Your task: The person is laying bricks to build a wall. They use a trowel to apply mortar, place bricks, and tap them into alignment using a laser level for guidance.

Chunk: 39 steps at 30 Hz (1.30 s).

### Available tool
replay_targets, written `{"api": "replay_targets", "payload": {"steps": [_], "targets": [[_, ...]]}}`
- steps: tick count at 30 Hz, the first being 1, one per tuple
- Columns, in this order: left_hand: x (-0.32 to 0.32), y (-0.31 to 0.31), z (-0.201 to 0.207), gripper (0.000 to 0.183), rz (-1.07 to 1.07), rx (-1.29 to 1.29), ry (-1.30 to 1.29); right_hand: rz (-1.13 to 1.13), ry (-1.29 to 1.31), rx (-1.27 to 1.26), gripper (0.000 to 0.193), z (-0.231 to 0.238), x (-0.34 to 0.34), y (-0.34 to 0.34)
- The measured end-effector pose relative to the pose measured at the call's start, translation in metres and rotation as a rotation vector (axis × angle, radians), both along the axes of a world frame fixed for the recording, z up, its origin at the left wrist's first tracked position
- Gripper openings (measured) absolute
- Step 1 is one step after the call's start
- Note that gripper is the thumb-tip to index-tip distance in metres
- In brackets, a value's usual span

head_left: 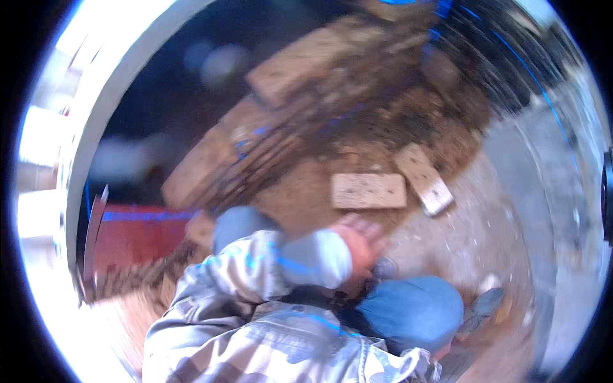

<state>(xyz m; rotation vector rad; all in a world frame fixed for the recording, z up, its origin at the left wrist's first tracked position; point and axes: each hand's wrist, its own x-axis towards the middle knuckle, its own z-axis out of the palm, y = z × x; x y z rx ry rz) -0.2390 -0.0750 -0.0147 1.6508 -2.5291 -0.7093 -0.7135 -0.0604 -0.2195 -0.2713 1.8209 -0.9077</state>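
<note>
My left arm, in a camouflage sleeve with a pale cuff, reaches across my body. My left hand (361, 242) hovers in front of my knees, blurred by motion, its fingers stretched out and nothing seen in them. Just beyond it lies a pale brick (368, 191) with small dark holes. A second brick (424, 178) lies slantwise at its right, one end whitish. Of my right hand (442, 350), only a bit of skin shows by the sleeve, beside my right knee; its fingers are hidden.
Stacked bricks (313, 60) run diagonally from the left to the far side. A red panel (143, 239) stands at the left. Brown dirt (287, 198) borders a grey concrete floor (476, 223). A grey-blue object (485, 306), too blurred to name, lies right of my knee.
</note>
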Motion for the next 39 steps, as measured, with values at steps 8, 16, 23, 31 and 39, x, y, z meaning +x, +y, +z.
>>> {"api": "replay_targets", "payload": {"steps": [8, 16, 23, 31, 39], "targets": [[0.014, 0.051, 0.041, 0.075, 0.083, -0.058, 0.081, 0.836, 0.004, -0.193, 0.028, 0.064, 0.122, -0.109], [0.042, 0.075, 0.061, 0.065, 0.129, 0.051, 0.086, 1.683, -0.189, -0.340, 0.030, 0.155, 0.382, -0.190], [0.044, 0.091, 0.062, 0.039, 0.321, -0.101, 0.147, 2.178, 0.088, -0.372, 0.038, 0.256, 0.561, -0.240], [0.061, 0.113, 0.074, 0.042, 0.420, -0.238, 0.120, 2.410, 0.956, -1.448, 0.038, 0.293, 0.685, -0.219], [0.064, 0.133, 0.076, 0.040, 0.367, -0.275, 0.215, 2.106, 0.987, -1.635, 0.031, 0.309, 0.618, -0.209]]}}
